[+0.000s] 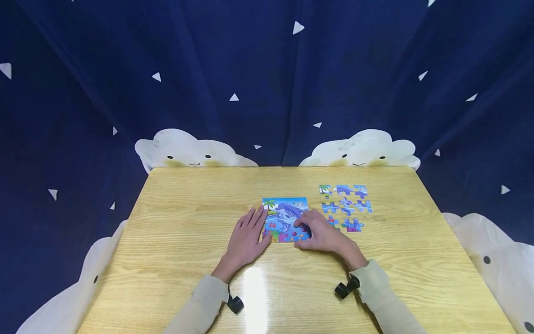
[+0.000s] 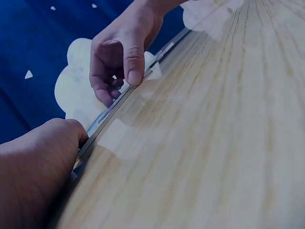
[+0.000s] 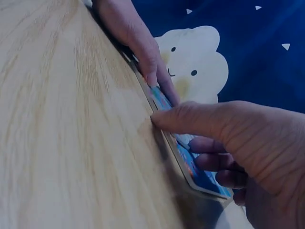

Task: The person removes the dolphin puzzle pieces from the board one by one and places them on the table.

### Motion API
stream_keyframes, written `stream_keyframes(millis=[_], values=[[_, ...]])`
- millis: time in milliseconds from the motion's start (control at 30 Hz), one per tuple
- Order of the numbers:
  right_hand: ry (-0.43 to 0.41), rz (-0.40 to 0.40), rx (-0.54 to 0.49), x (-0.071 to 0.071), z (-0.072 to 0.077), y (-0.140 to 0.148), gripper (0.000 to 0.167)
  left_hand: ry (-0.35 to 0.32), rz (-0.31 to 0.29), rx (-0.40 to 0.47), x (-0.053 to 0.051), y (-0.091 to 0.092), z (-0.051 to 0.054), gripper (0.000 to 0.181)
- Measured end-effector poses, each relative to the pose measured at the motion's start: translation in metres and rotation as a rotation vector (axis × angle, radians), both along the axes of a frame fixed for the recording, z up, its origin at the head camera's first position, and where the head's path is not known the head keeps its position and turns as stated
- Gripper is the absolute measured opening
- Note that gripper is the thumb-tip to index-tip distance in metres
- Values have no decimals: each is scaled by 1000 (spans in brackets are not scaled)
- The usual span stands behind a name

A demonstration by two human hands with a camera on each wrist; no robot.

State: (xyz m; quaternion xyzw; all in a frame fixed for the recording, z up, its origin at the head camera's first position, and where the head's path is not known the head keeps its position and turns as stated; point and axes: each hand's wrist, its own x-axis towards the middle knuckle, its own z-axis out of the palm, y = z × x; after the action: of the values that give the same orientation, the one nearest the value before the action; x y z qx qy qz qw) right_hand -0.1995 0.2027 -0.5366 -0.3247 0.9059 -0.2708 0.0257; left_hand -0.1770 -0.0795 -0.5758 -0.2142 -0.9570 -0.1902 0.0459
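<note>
A puzzle board [image 1: 288, 211] with a dolphin and reef picture lies flat on the wooden table. My left hand [image 1: 246, 239] rests along its left side, fingers stretched out, thumb at the lower left corner. Curled over the right part of the board, my right hand [image 1: 325, 232] has its thumb at the front edge. In the right wrist view this thumb meets the board [image 3: 202, 179] rim and the other fingers bend over the picture. Several jigsaw pieces [image 1: 346, 206] lie in rough rows to the right; the right hand partly covers the lower left one.
The wooden table [image 1: 175, 208] extends around the board on all sides. Behind it hangs a dark blue curtain [image 1: 250, 60] with white triangles and cloud shapes [image 1: 187, 148]. A small black wrist camera [image 1: 342, 290] sits at the right cuff, another camera [image 1: 235, 305] at the left.
</note>
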Motion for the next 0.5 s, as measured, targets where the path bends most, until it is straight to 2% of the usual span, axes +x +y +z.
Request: stream_keyframes(millis=[267, 500], values=[[-47, 17, -26, 6, 7, -6, 34, -6, 4, -6, -1, 0, 0, 70], [-48, 20, -37, 10, 0, -14, 38, -2, 2, -9, -1, 0, 0, 71]])
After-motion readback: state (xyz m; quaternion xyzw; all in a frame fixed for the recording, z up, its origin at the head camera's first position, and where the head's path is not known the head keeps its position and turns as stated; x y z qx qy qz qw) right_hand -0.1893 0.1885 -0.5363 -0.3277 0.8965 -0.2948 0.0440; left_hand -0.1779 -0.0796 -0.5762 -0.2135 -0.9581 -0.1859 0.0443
